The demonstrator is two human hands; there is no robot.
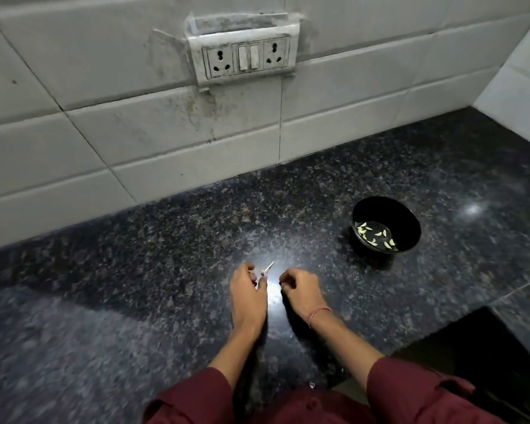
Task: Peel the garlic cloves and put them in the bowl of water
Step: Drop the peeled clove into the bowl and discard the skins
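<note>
A dark speckled counter (135, 255) met a white tiled wall (104, 133) bearing a grimy socket plate (245, 58), and a dark cut-out (487, 347) broke the counter's near right edge. The left hand (247, 289) pinched a clove (266, 269) with a strip of skin sticking up; the right hand (300, 287) sat just beside it, fingers curled, though whether it held anything could not be told. The black bowl (386, 209), with water and peeled cloves (361, 230) inside, stood well apart to the far right with open counter around it.
</note>
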